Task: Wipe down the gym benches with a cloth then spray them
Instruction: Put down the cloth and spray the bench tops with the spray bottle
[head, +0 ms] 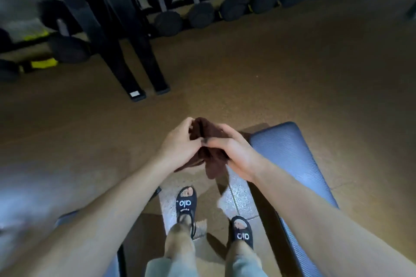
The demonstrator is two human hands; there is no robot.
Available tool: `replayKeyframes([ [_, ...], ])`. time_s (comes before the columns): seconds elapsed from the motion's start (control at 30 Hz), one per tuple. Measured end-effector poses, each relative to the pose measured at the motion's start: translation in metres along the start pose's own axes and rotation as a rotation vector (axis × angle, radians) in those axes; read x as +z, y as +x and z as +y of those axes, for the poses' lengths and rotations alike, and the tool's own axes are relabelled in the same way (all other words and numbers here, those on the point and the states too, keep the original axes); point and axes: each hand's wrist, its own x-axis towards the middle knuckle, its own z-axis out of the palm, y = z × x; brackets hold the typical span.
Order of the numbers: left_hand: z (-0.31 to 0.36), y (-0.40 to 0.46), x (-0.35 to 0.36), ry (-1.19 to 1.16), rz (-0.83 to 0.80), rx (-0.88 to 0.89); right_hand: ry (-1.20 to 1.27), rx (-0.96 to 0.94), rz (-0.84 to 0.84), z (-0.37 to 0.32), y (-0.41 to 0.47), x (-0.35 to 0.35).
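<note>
Both hands (203, 144) grip the cloth (208, 141) (hanging lengthwise downward).

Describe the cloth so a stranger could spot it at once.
Start at the blue padded bench on the right, then look just left of its far end. There the left hand and right hand grip a bunched cloth, dark brown, the only soft fabric item there.

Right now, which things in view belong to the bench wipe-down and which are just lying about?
Part of the job:
- brown cloth, gripped by left hand and right hand
- blue bench, on the right
- no spray bottle in view

Just lying about:
- dumbbells on the rack behind
- black rack legs
- sandals on the person's feet
</note>
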Motion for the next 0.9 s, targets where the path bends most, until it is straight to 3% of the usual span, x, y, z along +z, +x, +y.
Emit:
replayKeyframes([
  [0.2,-0.015,-0.114,-0.057,0.094,0.147,-0.078,-0.324,-0.004,-0.183,-0.027,-0.054,0.055],
  [0.33,-0.035,-0.204,-0.065,0.141,0.125,-0.185,-0.783,-0.048,-0.247,-0.033,-0.091,0.091],
  [0.53,-0.078,-0.301,-0.053,-0.083,0.172,-0.369,-1.232,-0.127,-0.532,-0.02,-0.139,0.159],
  [0.7,-0.117,-0.359,-0.048,-0.162,0.414,-0.542,-1.416,-0.338,-0.582,0.013,-0.171,0.228],
  [0.77,-0.131,-0.377,-0.049,-0.382,0.553,-0.64,-1.408,-0.403,-0.603,0.033,-0.188,0.256],
  [0.9,-0.145,-0.412,-0.063,-1.195,0.804,-0.611,-1.414,-0.564,-0.797,0.08,-0.234,0.299],
])
